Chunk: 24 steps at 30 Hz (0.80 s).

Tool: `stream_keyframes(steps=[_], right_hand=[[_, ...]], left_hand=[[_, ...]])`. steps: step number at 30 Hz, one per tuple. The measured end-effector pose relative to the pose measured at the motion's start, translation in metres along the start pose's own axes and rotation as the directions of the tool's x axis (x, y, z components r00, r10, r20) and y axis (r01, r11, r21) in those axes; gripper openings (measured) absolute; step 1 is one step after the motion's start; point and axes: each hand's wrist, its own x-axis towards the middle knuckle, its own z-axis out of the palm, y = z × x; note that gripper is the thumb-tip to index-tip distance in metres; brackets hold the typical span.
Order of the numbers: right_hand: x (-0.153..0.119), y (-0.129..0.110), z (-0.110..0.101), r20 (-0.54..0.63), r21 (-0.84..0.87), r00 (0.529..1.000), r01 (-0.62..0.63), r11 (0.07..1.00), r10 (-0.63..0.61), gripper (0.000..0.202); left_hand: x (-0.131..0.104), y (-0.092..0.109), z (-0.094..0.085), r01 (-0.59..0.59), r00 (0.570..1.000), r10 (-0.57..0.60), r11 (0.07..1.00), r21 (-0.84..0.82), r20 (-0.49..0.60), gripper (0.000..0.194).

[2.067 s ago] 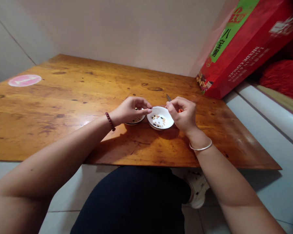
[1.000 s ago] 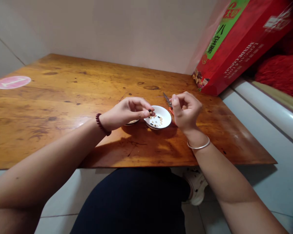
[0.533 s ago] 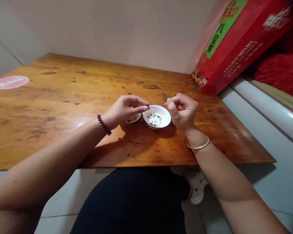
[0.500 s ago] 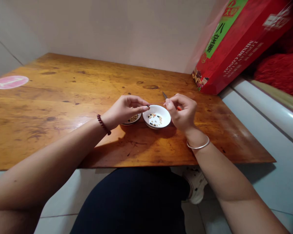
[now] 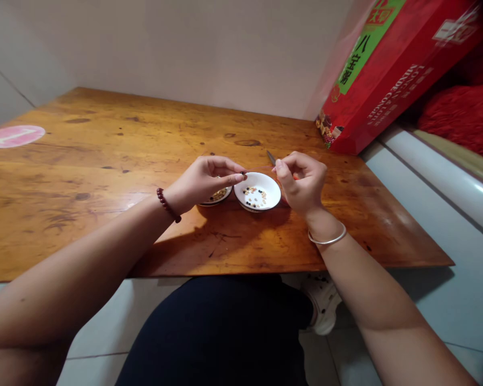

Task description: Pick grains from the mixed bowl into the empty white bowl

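Over the left rim of a white bowl (image 5: 268, 187), my left hand (image 5: 209, 179) pinches a small dark bean-like piece (image 5: 243, 175) between thumb and fingertips. Several pale and black bits, like beans or grains, lie scattered inside that bowl. A second bowl (image 5: 215, 202) with more yellowish and black grains stands beside it, partly hidden under my left hand. My right hand (image 5: 304, 179) is closed around a tool with a pointed grey metal blade (image 5: 271, 157). A bit of its orange-red handle shows between the fingers; whether it is a knife or scissors I cannot tell.
Both bowls stand on a wooden table (image 5: 104, 236) with a pink numbered sticker (image 5: 14, 136) at its left. A tall red carton (image 5: 386, 86) leans at the back right, near red fluffy cloth (image 5: 462, 120). The wall borders the table's far edge.
My right hand has shifted very slightly right, away from the white bowl, still with the tool. My left hand keeps its pinch on the dark piece, almost unmoved.
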Motion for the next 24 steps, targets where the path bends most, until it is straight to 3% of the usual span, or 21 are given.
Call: stream_keyframes(steps=[10,16,20,24], right_hand=[[-0.0001,-0.0036,0.0002,0.014,-0.011,0.999,0.033,0.999,-0.032,0.032],[-0.0001,-0.0035,0.0001,0.07,-0.056,0.998,0.008,0.998,-0.004,0.032],[0.0002,-0.0021,0.0012,0.177,-0.053,0.984,-0.011,0.999,0.02,0.03],[-0.0013,0.0001,0.0042,0.341,-0.041,0.936,-0.082,0.996,0.091,0.029]], left_hand=[[-0.0003,0.0008,0.0018,-0.007,1.0,0.006,0.999,-0.034,-0.012,0.047],[0.0004,0.0003,0.0005,-0.055,0.998,0.057,0.996,0.077,-0.021,0.043],[0.0018,-0.0008,-0.0009,-0.112,0.992,0.124,0.957,0.267,-0.026,0.035],[0.0023,-0.0022,-0.0008,-0.117,0.991,0.135,0.912,0.393,-0.019,0.031]])
